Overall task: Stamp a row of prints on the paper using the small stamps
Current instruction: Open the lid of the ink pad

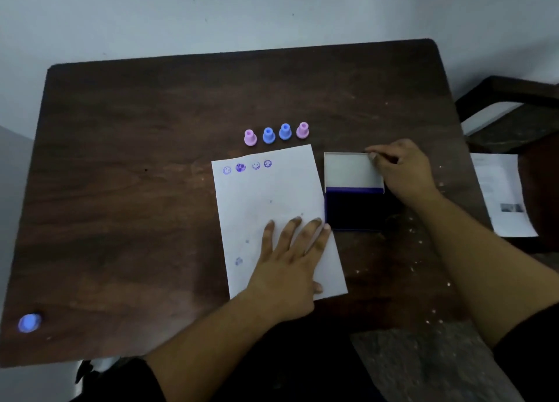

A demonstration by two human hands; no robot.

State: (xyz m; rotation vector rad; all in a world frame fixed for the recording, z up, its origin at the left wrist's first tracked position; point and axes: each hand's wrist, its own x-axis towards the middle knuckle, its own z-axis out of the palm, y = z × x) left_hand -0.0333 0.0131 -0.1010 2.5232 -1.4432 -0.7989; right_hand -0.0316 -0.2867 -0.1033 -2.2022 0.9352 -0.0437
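Left hand [290, 250] lies flat on the lower half of the paper [272, 208], fingers straight and spread, pinning the sheet to the table [151, 159]; index tip sits just at the paper's right edge, beside the ink pad [354, 209]. Pad sits open just right of the paper, dark inked face nearest, pale lid [351, 170] tipped back behind it. Right hand [402, 171] is at the lid's far right corner, fingers curled and pinching that edge; nothing else in its hold. Top of the sheet carries a row of four purple prints [247, 166], the second a heavy blot, plus a few stray smudges lower down. Beyond the paper stand four stamps [276, 134] in a line, pink, blue, blue, pink, all upright, untouched, well apart from both hands. A blue round thing [29, 323] sits at the near left table corner, blurred, can't tell what it is. Another printed sheet [505, 196] lies off to the right. Judgement: row looks done, one print per stamp, and the step in hand seems to be closing the lid. To do it well: fold the lid down square from the corner, keep fingertips off the inked face, keep the left hand pressing so the paper doesn't slide.
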